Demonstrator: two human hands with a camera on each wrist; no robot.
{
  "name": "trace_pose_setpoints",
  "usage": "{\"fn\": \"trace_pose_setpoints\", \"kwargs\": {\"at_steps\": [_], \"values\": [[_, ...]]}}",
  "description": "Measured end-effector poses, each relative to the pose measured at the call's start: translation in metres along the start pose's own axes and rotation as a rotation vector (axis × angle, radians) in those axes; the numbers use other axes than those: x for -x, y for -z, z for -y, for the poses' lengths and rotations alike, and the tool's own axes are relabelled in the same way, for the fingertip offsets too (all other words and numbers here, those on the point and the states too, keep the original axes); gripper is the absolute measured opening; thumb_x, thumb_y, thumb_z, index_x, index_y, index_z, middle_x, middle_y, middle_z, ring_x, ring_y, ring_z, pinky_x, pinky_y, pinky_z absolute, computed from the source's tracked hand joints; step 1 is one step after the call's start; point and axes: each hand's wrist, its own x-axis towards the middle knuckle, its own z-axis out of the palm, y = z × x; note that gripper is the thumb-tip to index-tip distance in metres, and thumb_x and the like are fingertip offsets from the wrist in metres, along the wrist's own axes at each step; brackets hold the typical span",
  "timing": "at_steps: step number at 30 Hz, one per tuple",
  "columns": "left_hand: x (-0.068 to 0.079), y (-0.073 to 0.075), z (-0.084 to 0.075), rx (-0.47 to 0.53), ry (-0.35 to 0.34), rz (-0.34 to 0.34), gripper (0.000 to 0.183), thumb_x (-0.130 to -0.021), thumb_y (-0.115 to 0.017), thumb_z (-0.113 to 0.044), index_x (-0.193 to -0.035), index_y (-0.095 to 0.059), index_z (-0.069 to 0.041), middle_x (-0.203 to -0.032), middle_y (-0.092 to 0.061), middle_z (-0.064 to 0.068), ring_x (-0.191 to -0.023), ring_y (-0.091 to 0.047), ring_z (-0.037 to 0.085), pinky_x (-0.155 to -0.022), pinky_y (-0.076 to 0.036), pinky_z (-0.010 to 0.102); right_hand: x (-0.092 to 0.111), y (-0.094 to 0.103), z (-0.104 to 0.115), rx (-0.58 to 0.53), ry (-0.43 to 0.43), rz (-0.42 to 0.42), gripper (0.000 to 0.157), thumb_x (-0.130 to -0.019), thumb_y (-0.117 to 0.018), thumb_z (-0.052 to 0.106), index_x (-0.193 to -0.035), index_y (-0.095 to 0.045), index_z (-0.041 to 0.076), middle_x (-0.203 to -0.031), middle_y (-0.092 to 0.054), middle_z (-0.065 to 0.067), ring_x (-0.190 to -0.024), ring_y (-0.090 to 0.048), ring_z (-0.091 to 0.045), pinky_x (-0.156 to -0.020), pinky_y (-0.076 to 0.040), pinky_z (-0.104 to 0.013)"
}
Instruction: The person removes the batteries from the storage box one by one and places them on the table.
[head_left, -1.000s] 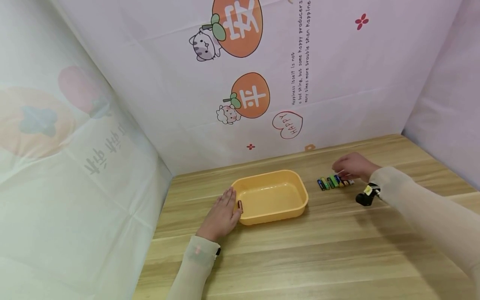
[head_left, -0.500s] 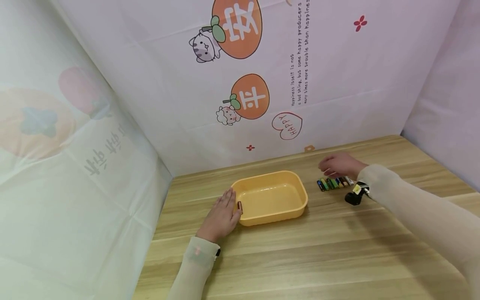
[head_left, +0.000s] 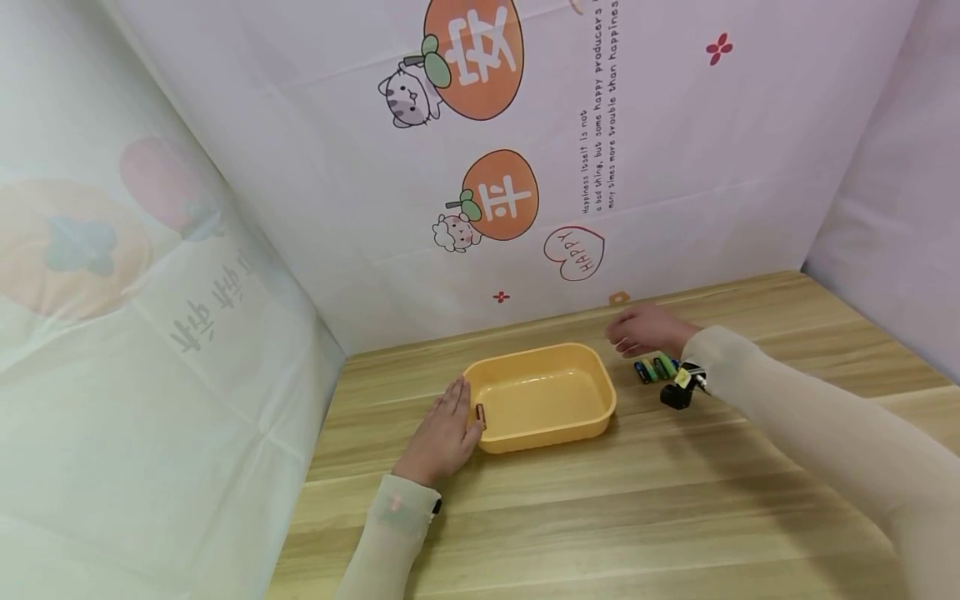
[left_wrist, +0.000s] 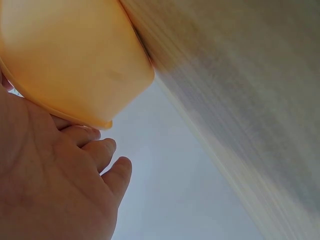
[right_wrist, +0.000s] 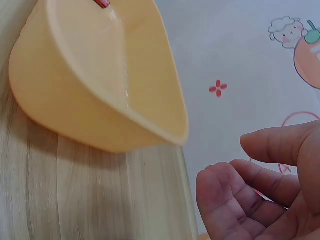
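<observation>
A yellow plastic basin (head_left: 540,439) stands on the wooden table, with one red battery (head_left: 481,415) lying inside at its left end. Along that left rim rests my left hand (head_left: 440,433), fingers extended; in the left wrist view they lie against the outside just under the lip. My right hand (head_left: 647,330) is over the table to the right of the basin, beyond a row of small batteries (head_left: 655,369). Its fingers are loosely bent, and the right wrist view shows nothing between thumb and fingertips. The wrist camera and sleeve hide the right end of the row.
White printed cloth (head_left: 337,208) hangs along the back and both sides of the table (head_left: 600,517). A black wrist camera (head_left: 677,395) hangs under the right wrist, near the batteries.
My right hand has moved left, from over the right part of the battery row toward the basin's far right corner. The left hand, basin and red battery stay put.
</observation>
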Motion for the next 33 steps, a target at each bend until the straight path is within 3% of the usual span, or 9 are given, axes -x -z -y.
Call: {"fn": "trace_pose_setpoints", "kwargs": {"at_steps": [9,15,24,33], "values": [[0.0,0.001,-0.001,0.001,0.026,-0.003,0.071,-0.105,-0.031,-0.041,-0.154,-0.007,0.003,-0.161,-0.005,0.015,-0.147,-0.004,0.022,-0.117,-0.012,0.04,-0.007,-0.014,0.009,-0.017,0.001,0.008,0.037,-0.097,-0.057,0.011,-0.125,-0.054,-0.012,-0.114,-0.059,-0.024,-0.096,-0.062,-0.029,-0.088,-0.053,-0.044],[0.002,0.001,0.0,0.024,0.034,0.009,0.07,-0.105,-0.029,-0.043,-0.154,-0.009,0.002,-0.161,-0.003,0.012,-0.147,-0.006,0.024,-0.117,-0.013,0.04,-0.011,-0.021,0.014,-0.02,0.004,0.024,0.039,-0.096,-0.058,0.011,-0.127,-0.053,-0.013,-0.118,-0.057,-0.027,-0.096,-0.062,-0.029,-0.084,-0.055,-0.039],[0.003,0.002,0.0,0.043,0.029,0.014,0.066,-0.103,-0.034,-0.033,-0.154,-0.01,0.003,-0.161,-0.009,0.018,-0.147,-0.006,0.024,-0.117,-0.014,0.041,-0.016,-0.034,0.024,-0.065,0.01,0.062,0.034,-0.096,-0.057,0.009,-0.123,-0.055,-0.011,-0.122,-0.054,-0.031,-0.104,-0.06,-0.037,-0.083,-0.056,-0.037],[0.002,0.001,-0.001,0.048,0.046,0.023,0.069,-0.104,-0.033,-0.038,-0.154,-0.007,0.003,-0.161,-0.008,0.018,-0.147,-0.006,0.025,-0.117,-0.015,0.042,-0.026,-0.056,0.025,-0.118,0.036,0.074,0.037,-0.093,-0.06,0.007,-0.121,-0.055,-0.017,-0.106,-0.062,-0.023,-0.086,-0.063,-0.026,-0.078,-0.057,-0.038]]}}
